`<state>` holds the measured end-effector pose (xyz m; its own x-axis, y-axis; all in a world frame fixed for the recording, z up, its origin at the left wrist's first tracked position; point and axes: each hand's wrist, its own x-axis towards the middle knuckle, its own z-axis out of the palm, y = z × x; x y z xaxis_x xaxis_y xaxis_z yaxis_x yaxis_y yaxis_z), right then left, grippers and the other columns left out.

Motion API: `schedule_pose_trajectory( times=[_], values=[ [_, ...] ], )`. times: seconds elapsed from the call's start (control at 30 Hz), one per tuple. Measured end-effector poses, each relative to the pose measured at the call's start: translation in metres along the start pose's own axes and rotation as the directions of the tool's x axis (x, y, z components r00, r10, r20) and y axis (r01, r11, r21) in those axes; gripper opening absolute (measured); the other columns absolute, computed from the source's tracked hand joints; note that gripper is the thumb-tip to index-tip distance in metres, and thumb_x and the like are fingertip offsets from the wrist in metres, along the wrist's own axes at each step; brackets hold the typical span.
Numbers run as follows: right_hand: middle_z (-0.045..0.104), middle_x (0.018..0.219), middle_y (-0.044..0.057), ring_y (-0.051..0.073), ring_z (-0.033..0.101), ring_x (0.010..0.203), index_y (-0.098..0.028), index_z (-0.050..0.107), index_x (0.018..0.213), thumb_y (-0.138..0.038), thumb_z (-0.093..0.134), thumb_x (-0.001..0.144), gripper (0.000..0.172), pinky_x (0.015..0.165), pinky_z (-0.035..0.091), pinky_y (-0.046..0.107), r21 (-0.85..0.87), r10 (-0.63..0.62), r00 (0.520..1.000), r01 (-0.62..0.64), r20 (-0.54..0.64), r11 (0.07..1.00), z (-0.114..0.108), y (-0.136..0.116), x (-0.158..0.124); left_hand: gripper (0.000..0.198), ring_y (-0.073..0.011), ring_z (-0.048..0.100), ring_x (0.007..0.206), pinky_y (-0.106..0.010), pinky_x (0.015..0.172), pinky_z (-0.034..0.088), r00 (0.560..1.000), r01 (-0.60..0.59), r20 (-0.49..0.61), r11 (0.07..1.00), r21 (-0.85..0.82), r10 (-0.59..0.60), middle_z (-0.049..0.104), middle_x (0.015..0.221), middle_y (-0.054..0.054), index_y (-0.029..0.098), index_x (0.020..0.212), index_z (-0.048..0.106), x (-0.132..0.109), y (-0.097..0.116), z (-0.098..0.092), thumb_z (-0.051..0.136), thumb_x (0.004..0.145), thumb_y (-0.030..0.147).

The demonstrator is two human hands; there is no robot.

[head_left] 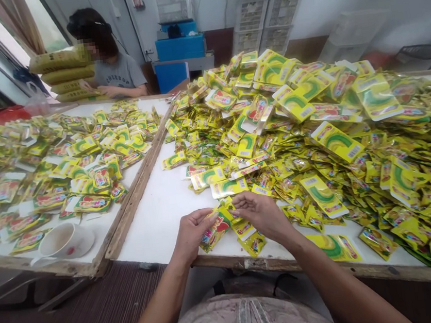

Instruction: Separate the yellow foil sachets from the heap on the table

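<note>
My left hand [193,232] pinches a yellow and green printed packet [216,232] between thumb and fingers, just above the front edge of the table. The fingers of my right hand [262,215] are curled and closed at the packet's upper right corner. Their tips are partly hidden. Small yellow sachets [254,243] lie on the table just below my right hand. Beyond my hands lie flat yellow packets with white tops, such as one packet [229,187]. To the right of my right wrist, another flat packet [336,247] lies near the edge.
A high heap of yellow sachets and packets [295,147] covers the right side. On the left table, more packets [89,183] are spread around a white cup [67,241] of drink. A wooden strip [140,183] divides the tables. A person [117,71] sits beside stacked yellow sacks [67,74].
</note>
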<state>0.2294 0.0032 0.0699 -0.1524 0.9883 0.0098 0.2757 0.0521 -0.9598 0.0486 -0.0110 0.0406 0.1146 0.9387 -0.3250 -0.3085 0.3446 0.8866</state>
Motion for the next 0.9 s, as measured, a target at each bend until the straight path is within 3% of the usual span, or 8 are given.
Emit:
schedule_pose_trajectory(
  times=[0.2, 0.33, 0.43, 0.5, 0.57, 0.7, 0.8, 0.9],
  values=[
    [0.068, 0.074, 0.001, 0.015, 0.062, 0.065, -0.02, 0.057, 0.09, -0.025, 0.06, 0.071, 0.02, 0.061, 0.047, 0.026, -0.022, 0.044, 0.999, -0.043, 0.023, 0.999, 0.005, -0.005, -0.007, 0.034, -0.0159, 0.067, 0.065, -0.024, 0.064, 0.052, 0.999, -0.019, 0.026, 1.0, 0.02, 0.018, 0.074, 0.077, -0.005, 0.013, 0.088, 0.07, -0.001, -0.004, -0.001, 0.078, 0.06, 0.032],
    [0.068, 0.069, -0.001, 0.013, 0.058, 0.061, -0.02, 0.056, 0.093, -0.02, 0.053, 0.077, 0.016, 0.06, 0.042, 0.025, -0.197, -0.008, 0.999, 0.017, 0.046, 0.98, 0.01, -0.01, -0.012, 0.033, -0.0154, 0.066, 0.066, -0.023, 0.064, 0.051, 0.999, -0.039, 0.041, 0.997, 0.067, 0.036, 0.074, 0.077, -0.004, 0.014, 0.088, 0.07, 0.0, -0.004, -0.002, 0.077, 0.062, 0.032],
    [0.062, 0.059, -0.004, 0.01, 0.045, 0.049, -0.02, 0.05, 0.103, -0.025, 0.047, 0.083, 0.022, 0.051, 0.033, 0.022, -0.202, 0.015, 0.986, 0.019, 0.169, 0.979, 0.014, -0.012, -0.015, 0.032, -0.0148, 0.066, 0.064, -0.023, 0.063, 0.05, 0.999, -0.018, 0.046, 0.997, 0.079, 0.014, 0.074, 0.075, -0.004, 0.013, 0.086, 0.07, -0.001, -0.004, -0.002, 0.077, 0.061, 0.032],
    [0.057, 0.057, -0.007, 0.009, 0.04, 0.047, -0.019, 0.043, 0.113, -0.029, 0.053, 0.08, 0.036, 0.048, 0.029, 0.021, -0.174, 0.037, 0.977, 0.0, 0.212, 0.985, 0.016, -0.013, -0.017, 0.031, -0.0142, 0.065, 0.062, -0.022, 0.062, 0.05, 0.998, 0.0, 0.064, 0.998, 0.059, -0.004, 0.073, 0.073, -0.004, 0.013, 0.084, 0.07, -0.002, -0.004, 0.0, 0.078, 0.061, 0.032],
    [0.051, 0.055, -0.009, 0.009, 0.038, 0.048, -0.02, 0.039, 0.119, -0.027, 0.059, 0.076, 0.048, 0.049, 0.026, 0.02, -0.177, 0.042, 0.975, -0.003, 0.216, 0.984, 0.018, -0.012, -0.017, 0.031, -0.0138, 0.064, 0.06, -0.022, 0.06, 0.049, 0.997, 0.027, 0.071, 1.0, 0.015, -0.028, 0.072, 0.069, -0.004, 0.012, 0.082, 0.07, -0.004, -0.003, 0.004, 0.079, 0.059, 0.031],
    [0.04, 0.049, -0.012, 0.008, 0.032, 0.046, -0.023, 0.038, 0.122, -0.018, 0.058, 0.074, 0.052, 0.049, 0.025, 0.019, -0.109, 0.072, 0.978, -0.051, 0.197, 0.993, 0.021, -0.007, -0.015, 0.039, -0.0169, 0.064, 0.063, -0.026, 0.061, 0.05, 0.994, 0.079, 0.076, 0.996, -0.047, -0.076, 0.071, 0.071, -0.006, 0.011, 0.089, 0.067, -0.008, 0.0, 0.008, 0.075, 0.062, 0.038],
    [0.041, 0.05, -0.012, 0.008, 0.033, 0.046, -0.022, 0.036, 0.127, -0.016, 0.055, 0.075, 0.056, 0.05, 0.027, 0.019, -0.025, 0.091, 0.982, -0.088, 0.164, 0.996, 0.022, -0.002, -0.013, 0.053, -0.0189, 0.065, 0.073, -0.029, 0.068, 0.049, 0.99, 0.034, 0.13, 0.994, 0.102, -0.047, 0.071, 0.083, -0.005, 0.015, 0.108, 0.06, -0.008, 0.002, 0.007, 0.074, 0.064, 0.04],
    [0.049, 0.054, -0.01, 0.008, 0.04, 0.05, -0.021, 0.031, 0.133, -0.015, 0.051, 0.078, 0.059, 0.055, 0.033, 0.02, -0.04, 0.074, 0.966, -0.066, 0.248, 0.997, 0.023, 0.001, -0.015, 0.047, -0.0182, 0.062, 0.075, -0.025, 0.067, 0.047, 0.971, -0.024, 0.227, 0.921, 0.388, -0.07, 0.069, 0.082, -0.003, 0.015, 0.102, 0.062, -0.006, 0.0, 0.005, 0.074, 0.063, 0.04]
  ],
)
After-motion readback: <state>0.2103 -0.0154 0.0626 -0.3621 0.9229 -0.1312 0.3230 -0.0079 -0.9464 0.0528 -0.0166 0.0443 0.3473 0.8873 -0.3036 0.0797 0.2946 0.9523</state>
